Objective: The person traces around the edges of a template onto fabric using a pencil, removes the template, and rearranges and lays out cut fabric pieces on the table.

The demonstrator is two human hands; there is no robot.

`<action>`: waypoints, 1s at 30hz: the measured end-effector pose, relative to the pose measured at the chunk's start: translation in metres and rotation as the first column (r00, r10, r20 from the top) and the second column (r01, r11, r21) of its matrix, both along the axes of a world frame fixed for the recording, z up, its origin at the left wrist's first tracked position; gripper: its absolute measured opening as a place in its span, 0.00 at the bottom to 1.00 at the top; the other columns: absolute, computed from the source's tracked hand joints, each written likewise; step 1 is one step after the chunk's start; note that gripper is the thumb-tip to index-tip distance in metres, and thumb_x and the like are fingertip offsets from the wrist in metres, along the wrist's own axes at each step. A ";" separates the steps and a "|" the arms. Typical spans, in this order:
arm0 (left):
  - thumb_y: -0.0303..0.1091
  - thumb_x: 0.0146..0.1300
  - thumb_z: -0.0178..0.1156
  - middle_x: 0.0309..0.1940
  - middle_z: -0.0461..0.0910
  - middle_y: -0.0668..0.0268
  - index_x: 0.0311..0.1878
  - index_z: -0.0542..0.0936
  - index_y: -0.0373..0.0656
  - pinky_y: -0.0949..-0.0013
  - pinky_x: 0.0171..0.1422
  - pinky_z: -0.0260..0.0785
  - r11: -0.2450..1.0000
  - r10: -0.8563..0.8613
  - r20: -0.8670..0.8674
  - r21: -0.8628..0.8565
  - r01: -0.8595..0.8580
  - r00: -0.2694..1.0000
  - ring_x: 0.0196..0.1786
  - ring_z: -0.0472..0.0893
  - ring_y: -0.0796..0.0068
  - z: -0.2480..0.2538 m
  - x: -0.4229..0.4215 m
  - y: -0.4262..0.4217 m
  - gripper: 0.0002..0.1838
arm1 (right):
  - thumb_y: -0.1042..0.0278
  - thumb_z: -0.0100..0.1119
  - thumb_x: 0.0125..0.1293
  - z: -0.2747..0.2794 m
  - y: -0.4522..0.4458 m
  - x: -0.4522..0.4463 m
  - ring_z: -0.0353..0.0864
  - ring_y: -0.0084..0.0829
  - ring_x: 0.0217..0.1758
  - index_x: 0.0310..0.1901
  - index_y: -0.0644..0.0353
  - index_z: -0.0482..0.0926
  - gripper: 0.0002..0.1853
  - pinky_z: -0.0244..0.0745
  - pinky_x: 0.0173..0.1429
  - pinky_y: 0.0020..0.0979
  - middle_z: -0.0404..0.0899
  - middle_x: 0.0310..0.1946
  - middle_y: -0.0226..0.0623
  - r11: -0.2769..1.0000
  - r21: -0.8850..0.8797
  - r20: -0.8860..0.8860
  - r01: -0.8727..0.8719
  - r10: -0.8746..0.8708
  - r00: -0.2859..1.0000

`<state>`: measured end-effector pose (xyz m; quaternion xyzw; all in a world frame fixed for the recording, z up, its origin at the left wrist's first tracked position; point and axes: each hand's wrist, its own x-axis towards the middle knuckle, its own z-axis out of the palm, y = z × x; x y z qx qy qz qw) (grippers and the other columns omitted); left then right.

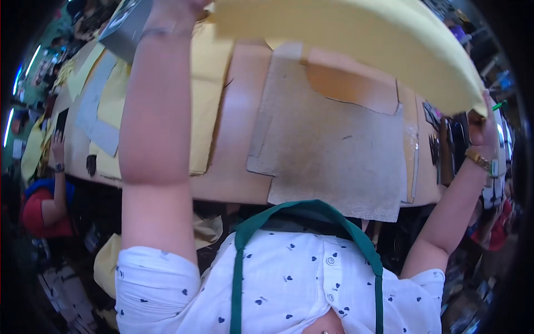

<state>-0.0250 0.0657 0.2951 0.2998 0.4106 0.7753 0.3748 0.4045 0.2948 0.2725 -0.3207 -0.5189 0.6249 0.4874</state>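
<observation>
A large yellow sheet [356,39] is raised above the table, spanning the top of the view between both hands. My left hand [186,4] is at the top edge, mostly cut off, by the sheet's left end; its fingers are hidden. At the sheet's right corner, my right hand [483,125] has its fingers closed on the edge. Below the sheet, a worn grey board [334,150] with a curved cut-out lies on the table and overhangs its front edge. Yellow sheets [208,111] lie left of the board, partly behind my left forearm.
The tan table [239,139] curves across the view. Grey and yellow pieces [100,106] lie at the left, near a grey box [130,33]. Dark tools and holders [453,145] stand at the right. A person in red [44,211] rests a hand on the table's left end.
</observation>
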 end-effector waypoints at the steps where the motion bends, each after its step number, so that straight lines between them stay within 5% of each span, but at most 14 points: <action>1: 0.36 0.60 0.49 0.43 0.73 0.53 0.48 0.66 0.35 0.59 0.48 0.71 0.997 -0.046 -0.023 -0.056 0.045 0.999 0.46 0.74 0.64 -0.031 -0.027 -0.015 0.17 | 0.67 0.55 0.59 -0.008 -0.024 -0.009 0.75 0.18 0.25 0.38 0.63 0.73 0.09 0.69 0.26 0.15 0.76 0.29 0.30 0.978 -0.028 0.033 0.208 -0.207 0.978; 4: 0.33 0.59 0.51 0.41 0.75 0.59 0.48 0.67 0.33 0.65 0.47 0.72 0.971 -0.063 -0.068 -0.235 0.045 0.996 0.46 0.76 0.66 -0.109 0.003 -0.047 0.17 | 0.69 0.53 0.59 -0.080 -0.041 0.026 0.76 0.27 0.39 0.41 0.64 0.71 0.10 0.73 0.41 0.27 0.75 0.37 0.36 0.990 -0.124 0.120 0.067 -0.052 0.991; 5: 0.28 0.55 0.55 0.39 0.75 0.59 0.52 0.66 0.32 0.69 0.44 0.73 0.967 0.063 0.034 -0.251 -0.053 0.997 0.39 0.78 0.68 -0.132 0.029 -0.056 0.21 | 0.70 0.53 0.59 -0.101 -0.053 0.030 0.76 0.28 0.38 0.40 0.64 0.71 0.09 0.73 0.42 0.29 0.75 0.37 0.37 0.978 -0.187 0.156 0.093 -0.064 0.986; 8: 0.30 0.54 0.57 0.38 0.76 0.61 0.49 0.68 0.32 0.71 0.42 0.72 0.740 0.081 0.031 -0.672 -0.039 0.996 0.40 0.77 0.71 -0.184 0.062 -0.094 0.20 | 0.70 0.54 0.59 -0.162 -0.080 0.055 0.76 0.23 0.33 0.42 0.66 0.72 0.11 0.71 0.38 0.24 0.77 0.33 0.35 0.969 -0.201 0.455 0.141 -0.035 0.890; 11: 0.33 0.55 0.58 0.34 0.77 0.63 0.42 0.72 0.35 0.72 0.40 0.71 0.661 -0.205 -0.029 -0.741 0.117 0.978 0.36 0.77 0.75 -0.216 0.067 -0.122 0.14 | 0.69 0.55 0.58 -0.191 -0.098 0.079 0.75 0.21 0.29 0.38 0.67 0.74 0.10 0.71 0.34 0.23 0.77 0.29 0.33 0.992 -0.099 0.753 0.073 0.026 0.658; 14: 0.36 0.57 0.57 0.29 0.77 0.67 0.35 0.74 0.39 0.76 0.35 0.70 0.505 -0.225 0.022 -0.852 0.136 0.974 0.30 0.76 0.80 -0.206 0.055 -0.115 0.10 | 0.68 0.57 0.56 -0.203 -0.102 0.085 0.72 0.19 0.26 0.32 0.68 0.74 0.10 0.68 0.31 0.24 0.76 0.25 0.33 0.998 -0.032 0.816 0.046 -0.001 0.577; 18: 0.45 0.59 0.53 0.26 0.76 0.71 0.35 0.73 0.42 0.78 0.27 0.69 0.611 -0.122 0.128 -0.772 0.176 0.984 0.23 0.75 0.82 -0.205 0.025 -0.063 0.15 | 0.63 0.59 0.53 -0.195 -0.106 0.069 0.70 0.28 0.21 0.28 0.67 0.71 0.14 0.67 0.29 0.31 0.72 0.20 0.41 0.989 0.147 0.951 -0.027 -0.134 0.278; 19: 0.46 0.59 0.52 0.29 0.76 0.68 0.38 0.73 0.41 0.75 0.32 0.70 0.601 -0.201 0.141 -0.764 0.236 0.969 0.26 0.76 0.79 -0.211 0.006 -0.045 0.16 | 0.62 0.60 0.53 -0.193 -0.108 0.063 0.69 0.32 0.20 0.27 0.67 0.70 0.15 0.66 0.29 0.33 0.71 0.19 0.44 0.977 0.208 0.957 -0.044 -0.194 0.217; 23: 0.45 0.60 0.51 0.39 0.77 0.60 0.46 0.71 0.38 0.66 0.47 0.70 0.766 -0.185 0.270 -0.562 0.311 0.945 0.40 0.78 0.69 -0.222 -0.034 0.042 0.20 | 0.57 0.59 0.53 -0.199 -0.111 0.058 0.71 0.46 0.24 0.28 0.68 0.70 0.19 0.66 0.31 0.38 0.71 0.21 0.51 0.957 0.289 0.947 0.000 -0.286 0.144; 26: 0.42 0.60 0.53 0.44 0.75 0.58 0.50 0.70 0.37 0.63 0.53 0.67 0.763 -0.158 0.299 -0.568 0.308 0.941 0.47 0.75 0.66 -0.217 -0.057 0.096 0.20 | 0.56 0.59 0.53 -0.201 -0.115 0.058 0.72 0.50 0.27 0.29 0.68 0.70 0.20 0.67 0.32 0.40 0.72 0.23 0.53 0.952 0.300 0.940 0.053 -0.305 0.154; 30: 0.30 0.57 0.55 0.46 0.74 0.60 0.54 0.67 0.40 0.64 0.51 0.69 0.857 -0.140 -0.029 -0.504 0.107 0.990 0.48 0.75 0.65 -0.220 -0.087 0.155 0.20 | 0.56 0.59 0.52 -0.195 -0.118 0.054 0.73 0.50 0.28 0.29 0.68 0.70 0.19 0.67 0.32 0.40 0.73 0.23 0.53 0.947 0.312 0.939 0.069 -0.319 0.126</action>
